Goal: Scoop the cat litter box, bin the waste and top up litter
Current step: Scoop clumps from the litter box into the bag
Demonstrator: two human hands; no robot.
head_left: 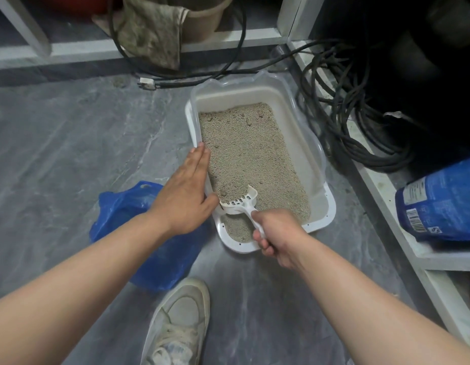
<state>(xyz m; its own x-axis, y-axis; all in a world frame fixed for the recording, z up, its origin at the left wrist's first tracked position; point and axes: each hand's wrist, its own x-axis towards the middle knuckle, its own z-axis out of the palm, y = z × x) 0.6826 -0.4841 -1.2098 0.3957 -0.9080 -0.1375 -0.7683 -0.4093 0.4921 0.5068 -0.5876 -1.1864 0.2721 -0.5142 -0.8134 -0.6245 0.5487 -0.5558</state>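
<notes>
A white litter box [322,204] with a clear rim stands on the grey floor, filled with beige litter [248,154]. My right hand [277,235] grips the handle of a white slotted scoop [239,201], whose head is dug into the litter at the near left of the box. My left hand [185,191] lies flat along the box's left rim, fingers together and thumb hooked over the edge. A crumpled blue plastic bag [155,248] lies on the floor left of the box, under my left wrist.
A blue litter bag [444,201] lies on a low white shelf at right. Black cables [342,119] coil behind and right of the box. A beige bucket with a dirty cloth [160,27] sits on the back shelf. My white shoe [180,325] is near the bottom.
</notes>
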